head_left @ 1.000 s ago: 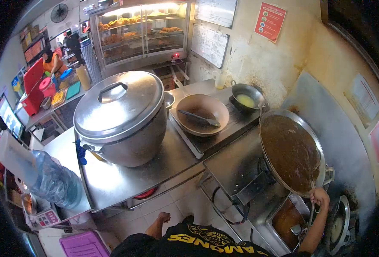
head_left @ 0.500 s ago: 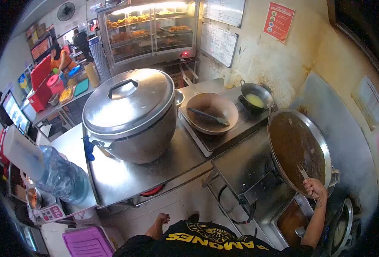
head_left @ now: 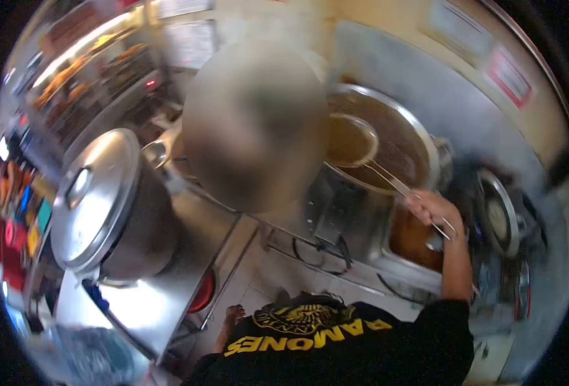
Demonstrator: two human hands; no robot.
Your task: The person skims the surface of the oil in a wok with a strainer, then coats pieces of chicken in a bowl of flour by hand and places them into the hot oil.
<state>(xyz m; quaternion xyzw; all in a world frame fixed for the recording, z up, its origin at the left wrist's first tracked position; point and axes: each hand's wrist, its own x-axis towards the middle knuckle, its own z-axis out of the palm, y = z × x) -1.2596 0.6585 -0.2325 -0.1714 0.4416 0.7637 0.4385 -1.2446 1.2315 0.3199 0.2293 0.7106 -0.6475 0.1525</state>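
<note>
A person's right hand (head_left: 434, 209) is closed around the paired wire handles of a round skimmer (head_left: 352, 140), whose hoop sits in the dark oil of a wide steel wok (head_left: 419, 132) at the far side of the stove. The left hand is out of view. The handle runs diagonally from the fist up and left to the hoop, which lies flat against the oil near the wok's left rim. Just below the fist stands a rectangular tub (head_left: 413, 238) of brown liquid, and to the right a smaller round pan (head_left: 498, 215). A lidded steel pot (head_left: 104, 199) stands well apart on the counter to the left. A large blurred patch hides the middle of the frame. Judging by the angle, a steady lift with the hoop kept level, paused over the wok so oil can drain, would serve best.
</note>
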